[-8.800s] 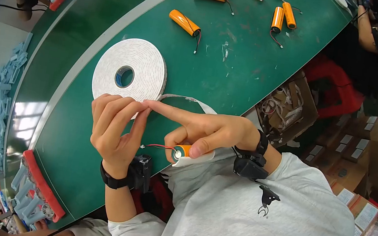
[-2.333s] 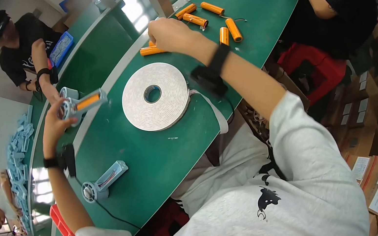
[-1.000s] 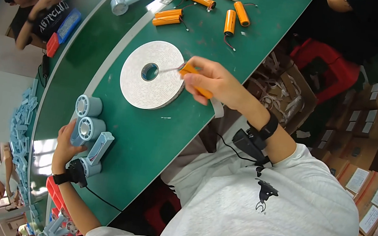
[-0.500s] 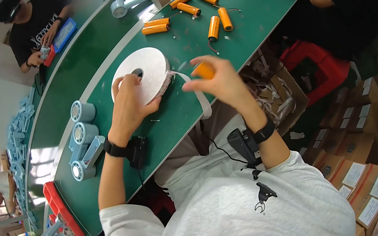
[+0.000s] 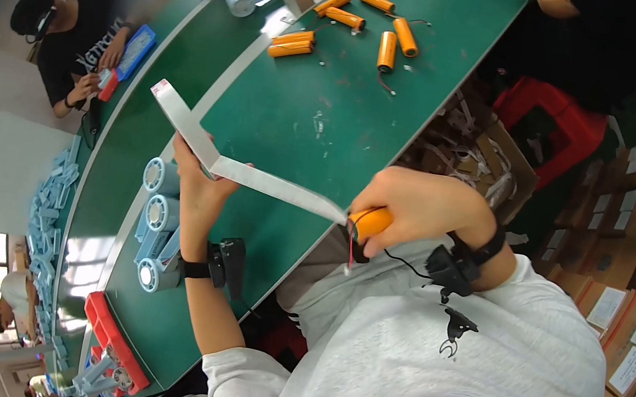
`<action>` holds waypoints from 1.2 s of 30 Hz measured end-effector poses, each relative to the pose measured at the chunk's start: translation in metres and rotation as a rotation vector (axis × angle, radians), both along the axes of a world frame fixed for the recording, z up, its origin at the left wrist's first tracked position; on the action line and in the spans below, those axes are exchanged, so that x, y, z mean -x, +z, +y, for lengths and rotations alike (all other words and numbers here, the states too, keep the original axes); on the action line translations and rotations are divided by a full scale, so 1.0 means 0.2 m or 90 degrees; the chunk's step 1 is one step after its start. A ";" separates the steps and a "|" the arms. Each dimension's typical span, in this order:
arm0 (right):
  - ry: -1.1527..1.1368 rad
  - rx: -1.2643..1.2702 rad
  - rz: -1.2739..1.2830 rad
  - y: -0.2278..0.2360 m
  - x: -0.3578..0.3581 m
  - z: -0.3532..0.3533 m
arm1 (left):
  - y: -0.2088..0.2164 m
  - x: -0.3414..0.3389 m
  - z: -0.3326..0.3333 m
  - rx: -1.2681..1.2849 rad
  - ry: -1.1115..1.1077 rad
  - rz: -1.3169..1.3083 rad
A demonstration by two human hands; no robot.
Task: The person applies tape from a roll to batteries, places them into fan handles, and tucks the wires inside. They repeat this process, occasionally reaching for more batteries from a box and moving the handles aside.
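My left hand grips a roll of white tape, now tilted so that its narrow edge faces up. From the roll a strip of white tape stretches rightward to my right hand. Between the fingers of that hand is an orange cylindrical battery pack, held just past the table's near edge, over my lap. Thin red and black wires with a small white connector dangle from it. The strip's end meets the pack by my fingertips; whether it is stuck there is hidden.
Several orange battery packs lie on the far part of the green table. Light-blue fan bodies and a red holder are at left. A co-worker sits across. At right stand a scrap carton, red stool and stacked boxes.
My right hand has brought the battery pack down toward me, and the tape strip is now pulled taut. My left hand has turned the roll from face-up to edge-on.
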State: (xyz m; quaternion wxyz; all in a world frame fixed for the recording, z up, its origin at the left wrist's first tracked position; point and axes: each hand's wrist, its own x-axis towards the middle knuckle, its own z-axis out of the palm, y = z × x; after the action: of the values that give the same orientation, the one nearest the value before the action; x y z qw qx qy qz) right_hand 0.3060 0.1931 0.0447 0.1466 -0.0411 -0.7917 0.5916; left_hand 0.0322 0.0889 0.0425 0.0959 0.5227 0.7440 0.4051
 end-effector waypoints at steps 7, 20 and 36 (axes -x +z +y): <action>-0.466 0.048 0.127 0.22 0.14 0.06 | 0.00 -0.04 -0.09 -0.182 0.123 0.206; -0.224 0.096 0.296 0.17 0.75 -0.07 | -0.03 -0.12 -0.10 -0.094 0.219 0.481; -0.425 0.367 0.586 0.14 0.72 0.04 | -0.07 -0.25 -0.05 -0.167 0.115 0.329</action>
State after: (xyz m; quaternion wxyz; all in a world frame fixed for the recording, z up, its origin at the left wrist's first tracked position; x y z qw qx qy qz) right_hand 0.1629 0.2003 0.0728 0.6315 -0.0651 -0.4013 0.6602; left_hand 0.0814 0.0788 0.0282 -0.2010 0.5479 0.7288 0.3582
